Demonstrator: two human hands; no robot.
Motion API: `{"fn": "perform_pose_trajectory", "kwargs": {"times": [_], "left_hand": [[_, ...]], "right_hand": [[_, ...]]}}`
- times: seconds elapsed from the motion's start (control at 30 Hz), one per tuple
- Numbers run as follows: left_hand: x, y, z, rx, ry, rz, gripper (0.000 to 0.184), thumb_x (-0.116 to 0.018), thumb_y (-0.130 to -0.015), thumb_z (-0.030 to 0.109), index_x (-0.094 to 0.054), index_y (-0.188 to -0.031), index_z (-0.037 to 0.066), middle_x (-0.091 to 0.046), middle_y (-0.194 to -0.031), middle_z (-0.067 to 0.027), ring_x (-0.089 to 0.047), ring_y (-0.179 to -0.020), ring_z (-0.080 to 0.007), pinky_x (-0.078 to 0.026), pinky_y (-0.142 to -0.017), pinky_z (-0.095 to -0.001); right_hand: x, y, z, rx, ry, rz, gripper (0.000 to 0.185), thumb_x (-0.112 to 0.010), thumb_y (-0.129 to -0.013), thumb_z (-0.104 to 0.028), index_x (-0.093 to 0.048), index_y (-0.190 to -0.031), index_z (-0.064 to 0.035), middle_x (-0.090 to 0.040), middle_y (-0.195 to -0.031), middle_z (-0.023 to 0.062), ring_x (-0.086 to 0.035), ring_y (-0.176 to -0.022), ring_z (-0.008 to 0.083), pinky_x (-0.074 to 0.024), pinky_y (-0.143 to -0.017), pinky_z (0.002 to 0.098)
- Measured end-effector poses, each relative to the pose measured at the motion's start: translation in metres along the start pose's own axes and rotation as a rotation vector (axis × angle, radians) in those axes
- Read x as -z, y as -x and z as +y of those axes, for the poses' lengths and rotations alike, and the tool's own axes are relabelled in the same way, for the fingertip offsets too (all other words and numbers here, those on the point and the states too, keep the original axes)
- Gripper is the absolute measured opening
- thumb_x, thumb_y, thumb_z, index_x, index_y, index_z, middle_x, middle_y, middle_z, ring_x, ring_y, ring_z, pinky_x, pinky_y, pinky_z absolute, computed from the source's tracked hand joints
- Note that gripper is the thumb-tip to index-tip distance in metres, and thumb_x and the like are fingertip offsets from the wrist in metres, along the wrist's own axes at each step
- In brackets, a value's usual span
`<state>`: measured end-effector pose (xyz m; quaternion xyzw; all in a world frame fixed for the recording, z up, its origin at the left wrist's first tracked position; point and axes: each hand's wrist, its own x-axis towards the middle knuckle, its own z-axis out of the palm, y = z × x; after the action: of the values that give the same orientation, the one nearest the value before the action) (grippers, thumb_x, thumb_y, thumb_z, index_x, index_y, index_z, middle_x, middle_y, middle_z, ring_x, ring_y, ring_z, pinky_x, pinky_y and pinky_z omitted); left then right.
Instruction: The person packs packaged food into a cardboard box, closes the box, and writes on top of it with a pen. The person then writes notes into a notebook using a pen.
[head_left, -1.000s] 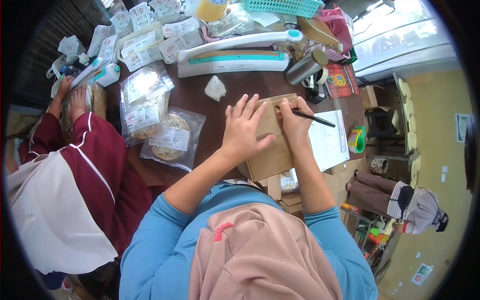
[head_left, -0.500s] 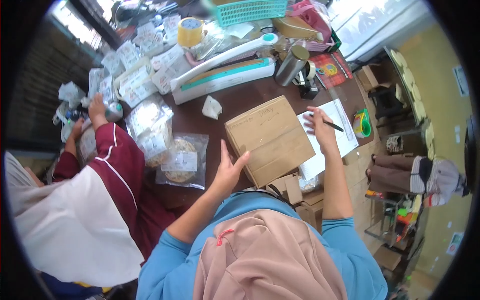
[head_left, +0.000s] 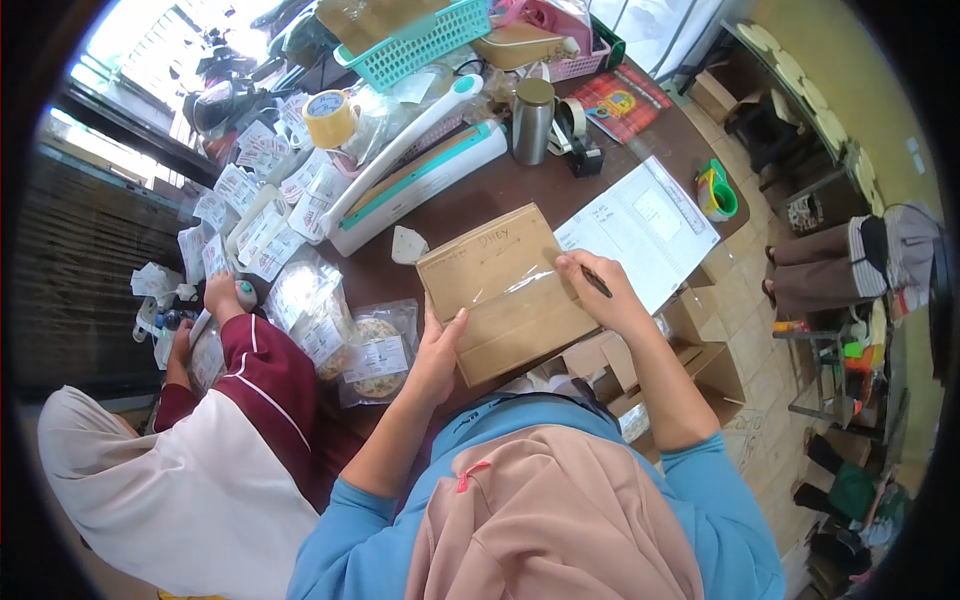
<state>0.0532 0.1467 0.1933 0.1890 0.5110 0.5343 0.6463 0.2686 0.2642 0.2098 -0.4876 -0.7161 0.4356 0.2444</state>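
Note:
A taped brown cardboard box (head_left: 500, 320) with handwriting on its top is at the table's near edge, in front of my body. My left hand (head_left: 437, 355) grips its left side, thumb on top and fingers along the edge. At the opposite side, my right hand (head_left: 612, 305) holds a dark pen (head_left: 597, 283), and its fingers touch the box's right edge. Beyond this hand lies a white printed sheet (head_left: 650, 235), with some writing on it. Clear bags holding round, flat pieces (head_left: 380, 360) lie left of the box.
Beyond the box are a long white-and-teal sealer (head_left: 420, 185), a metal flask (head_left: 533, 120), a tape dispenser (head_left: 580, 150) and a yellow tape roll (head_left: 332, 118). A person in maroon sleeves (head_left: 265, 370) works at my left among labelled packets. Open cartons (head_left: 700, 380) stand below the table's right side.
My left hand has closed on the box's left side. My right hand, with the pen, has moved from over the sheet to the box's right edge. The view has shifted.

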Motion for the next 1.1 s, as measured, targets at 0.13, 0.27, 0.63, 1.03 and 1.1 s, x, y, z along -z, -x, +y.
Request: {"fn": "perform_pose_trajectory", "kwargs": {"times": [0.13, 0.27, 0.63, 1.03, 1.1], "left_hand": [[0.001, -0.003, -0.008, -0.063, -0.054, 0.001, 0.074, -0.045, -0.095, 0.015, 0.009, -0.145, 0.010, -0.021, -0.146, -0.0156, -0.029, -0.131, -0.0247, -0.028, -0.106, -0.0341], [-0.008, 0.000, -0.021, -0.077, 0.050, 0.080, 0.077, -0.043, -0.096, 0.015, 0.018, -0.143, 0.010, -0.015, -0.148, -0.0152, -0.026, -0.133, -0.0242, -0.024, -0.107, -0.0327], [0.004, 0.001, -0.016, 0.038, 0.091, 0.049, 0.068, -0.054, -0.089, 0.012, -0.013, -0.143, 0.008, -0.036, -0.136, -0.0145, -0.040, -0.123, -0.0261, -0.033, -0.103, -0.0370], [-0.096, 0.063, 0.101, -0.065, -0.394, -0.416, 0.093, -0.058, -0.073, 0.006, 0.000, -0.145, 0.005, -0.024, -0.143, -0.0205, -0.032, -0.129, -0.0324, -0.027, -0.105, -0.0406], [-0.154, 0.053, 0.099, -0.152, -0.438, -0.568, 0.094, -0.060, -0.073, 0.014, 0.000, -0.145, 0.003, -0.024, -0.143, -0.0212, -0.032, -0.130, -0.0328, -0.026, -0.105, -0.0420]], "right_hand": [[-0.006, -0.011, 0.007, -0.021, 0.072, 0.053, 0.029, -0.052, -0.093, -0.026, -0.064, -0.099, -0.0007, -0.065, -0.080, 0.0157, -0.062, -0.074, 0.0206, -0.0471, -0.071, 0.0291], [-0.008, -0.026, 0.001, 0.028, 0.089, 0.066, 0.030, -0.052, -0.092, -0.027, -0.064, -0.099, -0.0007, -0.065, -0.080, 0.0171, -0.062, -0.073, 0.0214, -0.0468, -0.070, 0.0297], [-0.034, -0.023, 0.013, 0.102, 0.102, 0.140, 0.023, -0.059, -0.086, -0.024, -0.060, -0.082, -0.0007, -0.063, -0.077, 0.0200, -0.061, -0.070, 0.0373, -0.0479, -0.062, 0.0414], [0.066, 0.055, -0.032, 0.192, -0.354, 0.565, 0.038, -0.066, -0.082, -0.023, -0.054, -0.111, -0.0002, -0.059, -0.065, 0.0203, -0.061, -0.060, 0.0358, -0.0485, -0.056, 0.0371], [0.102, 0.076, -0.009, 0.178, -0.406, 0.595, 0.038, -0.067, -0.082, -0.018, -0.053, -0.113, -0.0007, -0.061, -0.069, 0.0163, -0.064, -0.060, 0.0231, -0.0491, -0.058, 0.0317]]}}
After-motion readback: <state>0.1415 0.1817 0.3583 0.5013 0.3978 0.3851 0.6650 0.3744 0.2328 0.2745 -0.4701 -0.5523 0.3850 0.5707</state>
